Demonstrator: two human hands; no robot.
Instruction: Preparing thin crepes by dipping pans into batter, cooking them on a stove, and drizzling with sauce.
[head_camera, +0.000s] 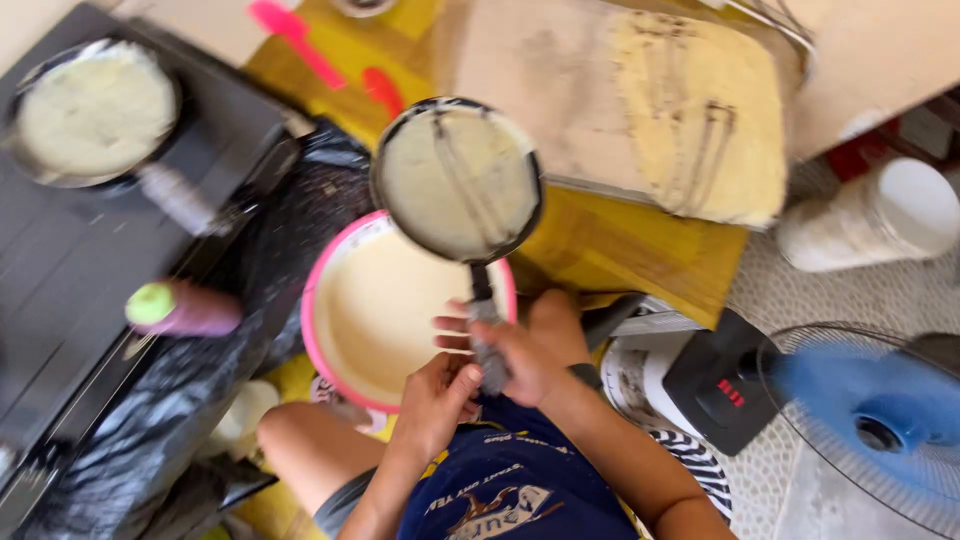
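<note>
**Both hands on pan handle, pan held over pink basin**

Small round pan (458, 180), batter-coated on its face, held up over the far edge of a pink basin (340, 350) of pale batter. Long axis of pan plus handle runs near-to-far: handle end toward the person, round head pointing away, toward the board. Coated face is turned up toward the camera.

Right hand (525, 350) is wrapped closed around the dark handle (483, 300), fingers curled over it. Left hand (440, 400) sits just beside and below, fingers folded against the handle's near end; how firmly it clamps cannot be told.

Surroundings: wooden board (540, 90) spread with thin yellowish sheets, far and right of pan. Second pan (95, 110) with pale contents on a dark stove top (60, 270), far left. Black plastic sheet (200, 400) left of basin. Blue fan (880, 420) near right; white tub (890, 215) on the floor beyond it
</note>
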